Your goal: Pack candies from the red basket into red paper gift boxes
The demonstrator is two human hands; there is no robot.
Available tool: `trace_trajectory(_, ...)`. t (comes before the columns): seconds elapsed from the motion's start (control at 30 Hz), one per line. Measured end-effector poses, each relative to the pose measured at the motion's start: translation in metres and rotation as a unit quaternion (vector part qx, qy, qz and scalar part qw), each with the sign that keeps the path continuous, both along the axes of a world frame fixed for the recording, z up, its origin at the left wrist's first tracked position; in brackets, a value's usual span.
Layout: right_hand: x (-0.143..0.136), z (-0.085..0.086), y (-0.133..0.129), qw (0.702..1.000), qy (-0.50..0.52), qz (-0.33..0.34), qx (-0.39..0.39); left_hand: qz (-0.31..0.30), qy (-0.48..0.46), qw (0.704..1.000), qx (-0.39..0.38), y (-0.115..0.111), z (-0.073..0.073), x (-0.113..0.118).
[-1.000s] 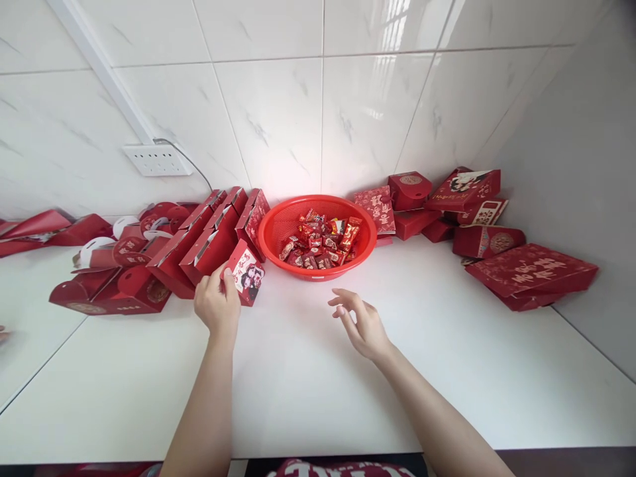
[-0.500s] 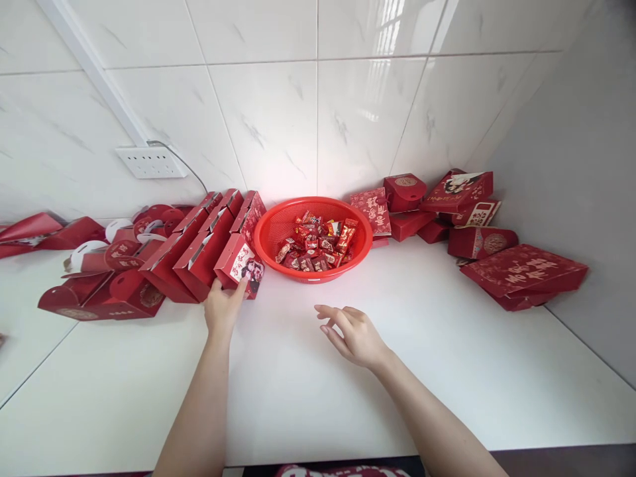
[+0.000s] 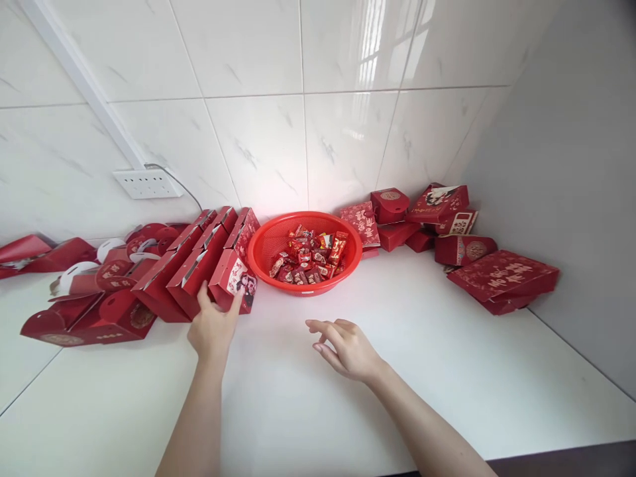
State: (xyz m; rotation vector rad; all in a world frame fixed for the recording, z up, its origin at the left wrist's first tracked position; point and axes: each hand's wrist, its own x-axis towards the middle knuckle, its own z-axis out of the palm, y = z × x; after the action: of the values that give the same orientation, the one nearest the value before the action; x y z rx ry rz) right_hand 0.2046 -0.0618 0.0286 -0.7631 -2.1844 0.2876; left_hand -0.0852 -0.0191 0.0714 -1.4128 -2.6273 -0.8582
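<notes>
White worktop (image 3: 278, 404): left of frame centre, our left hand (image 3: 213, 328) spreads before a red box (image 3: 227, 273); our right hand (image 3: 348, 348) half-curls, both empty.

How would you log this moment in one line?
left hand: spread, at printed box | right hand: empty | red basket: holds wrapped sweets

Red folded-card boxes (image 3: 191, 285) look smooth, nearly matt — the round red plastic basket (image 3: 269, 244) glossy, white marbled wall tiles (image 3: 256, 132) shiny.
</notes>
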Motion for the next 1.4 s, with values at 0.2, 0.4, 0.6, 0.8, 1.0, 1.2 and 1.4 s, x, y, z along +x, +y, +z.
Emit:
trace_trajectory(0.2, 0.008, -0.033, 0.033, 0.952, 0.214, -0.059, -0.212, -0.183, 0.092, 0.957, 0.204, -0.01, -0.014, 0.015)
trace_trajectory(0.4, 0.075, -0.068, 0.087, 0.849, 0.4, -0.215, -0.272, -0.536, 0.062, 0.84, 0.057, -0.014, -0.05, 0.07)
trace_trajectory(0.6, 0.18, -0.081, 0.1, 0.699, 0.587, -0.334, -0.235, -0.636, 0.09, 0.758, -0.114, -0.01, -0.068, 0.095)
trace_trajectory(0.8, 0.228, -0.083, 0.093, 0.562, 0.729, -0.314, -0.234, -0.636, 0.077, 0.758, -0.123, -0.005, -0.073, 0.091)
trace_trajectory(1.0, 0.261, -0.066, 0.088, 0.518, 0.78, -0.248, -0.25, -0.631, 0.079, 0.757, -0.15, -0.007, -0.07, 0.093)
trace_trajectory(1.2, 0.255, -0.052, 0.087, 0.558, 0.766, -0.212, -0.238, -0.635, 0.065, 0.758, -0.133, -0.009, -0.07, 0.092)
trace_trajectory(1.4, 0.201, -0.034, 0.066, 0.701, 0.633, -0.107, -0.31, -0.634, 0.049, 0.759, -0.142, -0.009, -0.071, 0.092)
